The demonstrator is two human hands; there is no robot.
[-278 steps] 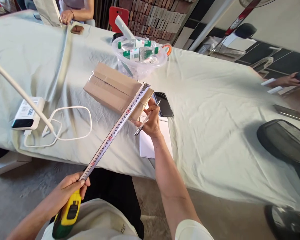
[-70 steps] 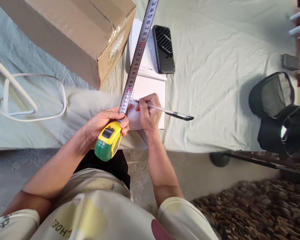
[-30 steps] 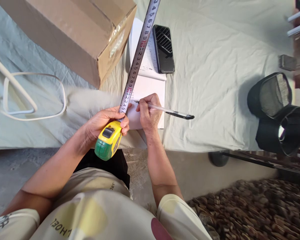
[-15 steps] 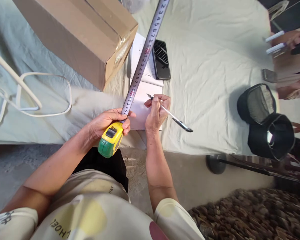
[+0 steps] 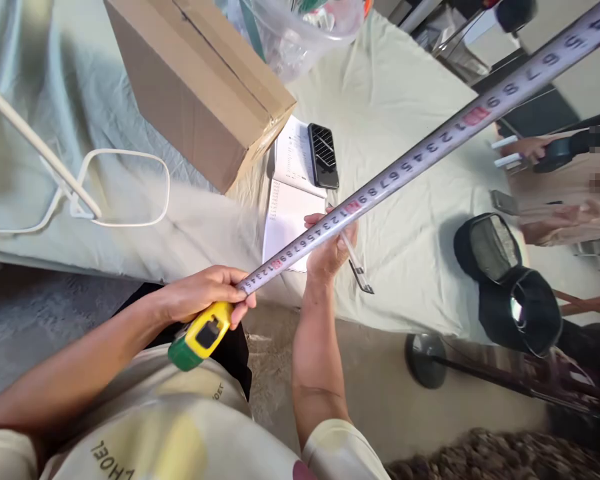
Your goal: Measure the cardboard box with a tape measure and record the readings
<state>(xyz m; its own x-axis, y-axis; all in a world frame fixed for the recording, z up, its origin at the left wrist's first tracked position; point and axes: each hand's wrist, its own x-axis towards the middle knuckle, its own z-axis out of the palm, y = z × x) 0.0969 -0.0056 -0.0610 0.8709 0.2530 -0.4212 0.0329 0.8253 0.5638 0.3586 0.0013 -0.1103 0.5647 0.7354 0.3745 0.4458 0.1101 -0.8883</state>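
My left hand (image 5: 219, 293) is closed around a yellow and green tape measure (image 5: 203, 335), near the front edge of the cloth-covered table. Its metal blade (image 5: 400, 170) runs far out to the upper right, crossing over my right hand (image 5: 330, 250). That hand grips a pen (image 5: 359, 267), whose rear end points down to the right; the blade hides the tip and part of the fingers. Under the blade lies an open spiral notebook (image 5: 287, 217) with writing on its upper page. A black phone (image 5: 323, 157) rests on the notebook's upper right side.
Behind the notebook stands a cardboard box (image 5: 205, 87), with a clear plastic tub (image 5: 305, 33) beyond it. A white wire frame (image 5: 125, 223) is at left. Two black caps (image 5: 517, 310) sit at the right edge, near another person's hands (image 5: 565, 220).
The tape blade has swung to the right and now passes over my right hand. My left hand and the tape case have shifted down and left. The view has moved too.
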